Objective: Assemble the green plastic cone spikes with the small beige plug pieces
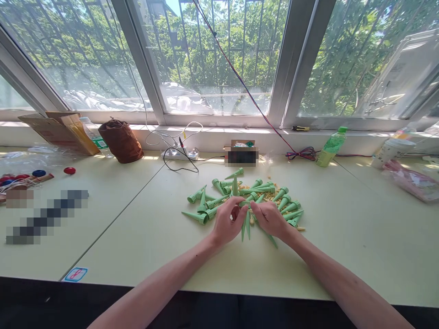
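Note:
My left hand (229, 220) and my right hand (269, 218) meet over a pile of green plastic spikes (202, 216) in the middle of the table. Between my fingertips is a green spike (244, 203), its wide end held by both hands; the fingers of each are curled closed on it. Another green cone (235, 186) points upward just behind my left hand. Small tan pegs (277, 195) lie among the spikes. My hands hide part of the pile.
Along the window sill side stand a brown pouch (121, 140), a power strip (180, 153), a small box (241, 155) and a green bottle (332, 147). A red ball (69, 170) lies at left, a cup (393, 153) and pink bag (411, 180) at right.

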The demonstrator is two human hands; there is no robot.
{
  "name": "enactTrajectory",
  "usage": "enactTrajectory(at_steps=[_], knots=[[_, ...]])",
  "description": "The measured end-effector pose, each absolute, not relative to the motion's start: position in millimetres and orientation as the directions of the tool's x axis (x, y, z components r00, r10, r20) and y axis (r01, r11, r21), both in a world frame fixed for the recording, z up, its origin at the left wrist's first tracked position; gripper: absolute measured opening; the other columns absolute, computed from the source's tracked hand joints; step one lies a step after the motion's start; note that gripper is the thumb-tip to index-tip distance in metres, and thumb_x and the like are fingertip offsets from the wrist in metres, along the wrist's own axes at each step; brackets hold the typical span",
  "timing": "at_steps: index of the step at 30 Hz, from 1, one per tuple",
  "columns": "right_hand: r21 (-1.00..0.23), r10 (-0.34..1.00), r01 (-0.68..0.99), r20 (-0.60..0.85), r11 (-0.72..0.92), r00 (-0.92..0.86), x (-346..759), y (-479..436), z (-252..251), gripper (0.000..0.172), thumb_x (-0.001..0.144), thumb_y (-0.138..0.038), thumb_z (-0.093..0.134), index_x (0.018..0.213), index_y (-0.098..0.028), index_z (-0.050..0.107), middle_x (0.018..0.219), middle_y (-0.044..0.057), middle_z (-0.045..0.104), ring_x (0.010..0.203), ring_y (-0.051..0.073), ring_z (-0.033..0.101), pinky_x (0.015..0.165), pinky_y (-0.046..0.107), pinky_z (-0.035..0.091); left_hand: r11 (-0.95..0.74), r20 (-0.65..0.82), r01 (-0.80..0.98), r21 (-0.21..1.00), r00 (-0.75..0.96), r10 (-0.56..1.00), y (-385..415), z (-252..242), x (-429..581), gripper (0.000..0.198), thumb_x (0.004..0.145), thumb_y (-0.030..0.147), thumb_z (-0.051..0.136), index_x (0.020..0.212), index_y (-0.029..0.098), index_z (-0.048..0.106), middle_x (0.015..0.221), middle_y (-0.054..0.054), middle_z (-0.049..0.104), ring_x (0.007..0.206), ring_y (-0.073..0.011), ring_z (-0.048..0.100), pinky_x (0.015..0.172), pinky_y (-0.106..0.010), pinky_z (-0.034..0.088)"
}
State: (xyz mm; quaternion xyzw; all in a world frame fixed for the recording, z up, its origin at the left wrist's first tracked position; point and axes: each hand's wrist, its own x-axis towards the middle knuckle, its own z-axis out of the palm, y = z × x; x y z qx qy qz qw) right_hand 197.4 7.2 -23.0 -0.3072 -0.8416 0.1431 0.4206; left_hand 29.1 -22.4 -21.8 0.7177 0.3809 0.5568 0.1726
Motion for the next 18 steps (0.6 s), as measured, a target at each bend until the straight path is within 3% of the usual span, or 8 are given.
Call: enactTrajectory(at_steps=[11,18], knots=[[-0.526,0.652,0.386,0.639,0.758,-0.408,196.9,6.0,-23.9,0.045,0.105,-0.034,0.030,0.062,-0.022,0.031,0.054,-0.005,0.032,0.048,0.010,0.027,0.050,0.026,0.027,-0.546,0.578,0.343,0.764,0.012,0.816,-23.6,-22.9,31.4,0.018,0.095,0.034,0.054,0.095,0.016,0.056,0.066,0.003,0.052,0.048,-0.0072,0.050,0.045,-0.017,0.040],[-0.526,0.645,0.375,0.648,0.763,-0.404,196.7,4.5,-21.4,0.046,0.103,-0.031,0.031,0.059,-0.022,0.025,0.051,-0.006,0.023,0.046,0.010,0.021,0.048,0.027,0.024,-0.705,0.724,0.382,0.597,0.121,0.679,-21.2,-26.3,26.8,0.008,0.093,0.023,0.057,0.099,0.018,0.059,0.080,0.000,0.053,0.053,-0.0048,0.045,0.047,-0.016,0.041]])
